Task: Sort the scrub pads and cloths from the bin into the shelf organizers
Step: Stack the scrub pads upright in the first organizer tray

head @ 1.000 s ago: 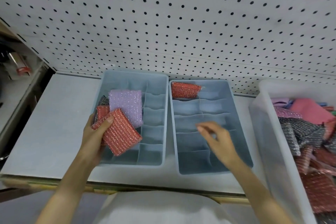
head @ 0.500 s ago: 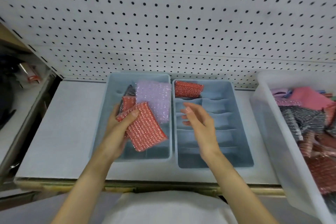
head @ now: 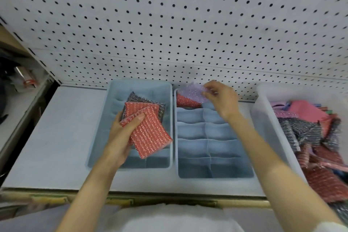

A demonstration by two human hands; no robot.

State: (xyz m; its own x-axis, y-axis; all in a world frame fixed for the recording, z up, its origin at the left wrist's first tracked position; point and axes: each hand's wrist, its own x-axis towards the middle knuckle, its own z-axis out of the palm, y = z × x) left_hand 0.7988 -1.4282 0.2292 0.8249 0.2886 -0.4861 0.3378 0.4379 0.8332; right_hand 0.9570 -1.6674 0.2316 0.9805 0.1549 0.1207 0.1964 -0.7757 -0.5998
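Reaching right hand [head: 220, 98] pinches purple pad [head: 191, 91].

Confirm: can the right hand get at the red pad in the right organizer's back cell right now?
Probably not cleanly. The right hand is right beside it, but it pinches a purple pad that lies over the upper part of the red pad, so its fingers are taken.

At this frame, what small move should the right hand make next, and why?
Probably lower the purple pad into the far row of the right organizer and release it: the right hand pinches it just above that row, where a red pad already lies.
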